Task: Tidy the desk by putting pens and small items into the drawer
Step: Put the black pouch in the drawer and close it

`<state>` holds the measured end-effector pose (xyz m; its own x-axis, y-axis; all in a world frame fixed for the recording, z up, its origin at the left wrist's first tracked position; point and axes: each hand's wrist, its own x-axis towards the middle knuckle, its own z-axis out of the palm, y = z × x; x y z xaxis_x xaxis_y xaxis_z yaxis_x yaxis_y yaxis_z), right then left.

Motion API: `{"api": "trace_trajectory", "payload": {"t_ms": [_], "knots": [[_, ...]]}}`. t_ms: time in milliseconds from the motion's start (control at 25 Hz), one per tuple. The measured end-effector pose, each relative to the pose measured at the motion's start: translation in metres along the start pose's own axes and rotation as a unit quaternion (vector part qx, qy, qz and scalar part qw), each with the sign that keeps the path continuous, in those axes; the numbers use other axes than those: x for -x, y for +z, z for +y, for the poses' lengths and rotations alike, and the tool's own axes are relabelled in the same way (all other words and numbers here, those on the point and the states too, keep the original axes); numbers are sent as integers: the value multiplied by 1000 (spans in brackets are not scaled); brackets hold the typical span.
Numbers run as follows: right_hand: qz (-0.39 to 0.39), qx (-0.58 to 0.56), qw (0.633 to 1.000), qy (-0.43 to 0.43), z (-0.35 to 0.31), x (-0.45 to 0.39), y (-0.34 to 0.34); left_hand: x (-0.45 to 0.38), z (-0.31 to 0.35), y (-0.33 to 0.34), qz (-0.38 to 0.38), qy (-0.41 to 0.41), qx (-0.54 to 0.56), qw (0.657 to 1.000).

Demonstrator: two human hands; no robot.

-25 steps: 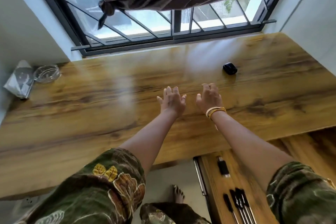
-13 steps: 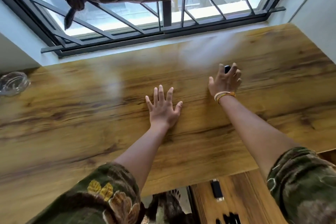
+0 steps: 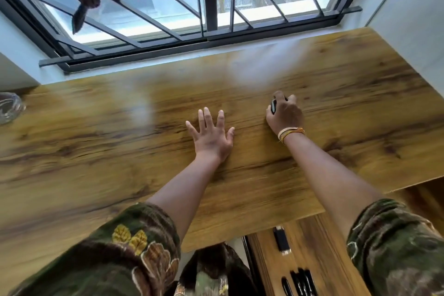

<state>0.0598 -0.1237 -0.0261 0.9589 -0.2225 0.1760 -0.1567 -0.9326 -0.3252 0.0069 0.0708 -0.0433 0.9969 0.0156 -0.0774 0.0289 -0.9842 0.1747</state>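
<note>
One small black item (image 3: 273,106) is the last loose piece in view on the counter (image 3: 120,151), apart from a glass dish (image 3: 9,108) at the far left edge. Left hand (image 3: 211,138) lies flat with fingers spread, holding nothing. Right hand (image 3: 284,113) curls its fingers around the glossy, rounded item, mostly hidden beneath them. Below at near right, the open drawer (image 3: 319,243) already holds several pens (image 3: 300,281) and a lighter-shaped object (image 3: 281,240), so the tidying appears nearly done.

Pens (image 3: 300,282) in drawer (image 3: 322,247) under desk (image 3: 96,151)
</note>
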Motion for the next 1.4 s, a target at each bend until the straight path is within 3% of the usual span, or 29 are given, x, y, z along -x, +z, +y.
{"api": "trace_trajectory", "payload": {"t_ms": [120,320,720,880,1040,1160,1400], "knots": [[-5,-17,999,-27,-7,38,-9,21,9,-8,1,27,-54,998],[-35,-19,999,-27,-6,113,-17,108,-3,4,15,86,-22,996],[-44,-128,991,-16,14,280,-62,263,-21,14,-52,89,27,994],[-39,-146,988,12,39,334,-84,317,-3,25,-16,96,50,994],[-68,-142,986,49,77,367,-104,355,28,35,-44,98,94,990],[-103,-156,979,84,113,384,-112,376,53,43,-66,67,122,988],[-219,-160,958,93,178,417,-123,424,102,62,-91,-71,176,978]]}}
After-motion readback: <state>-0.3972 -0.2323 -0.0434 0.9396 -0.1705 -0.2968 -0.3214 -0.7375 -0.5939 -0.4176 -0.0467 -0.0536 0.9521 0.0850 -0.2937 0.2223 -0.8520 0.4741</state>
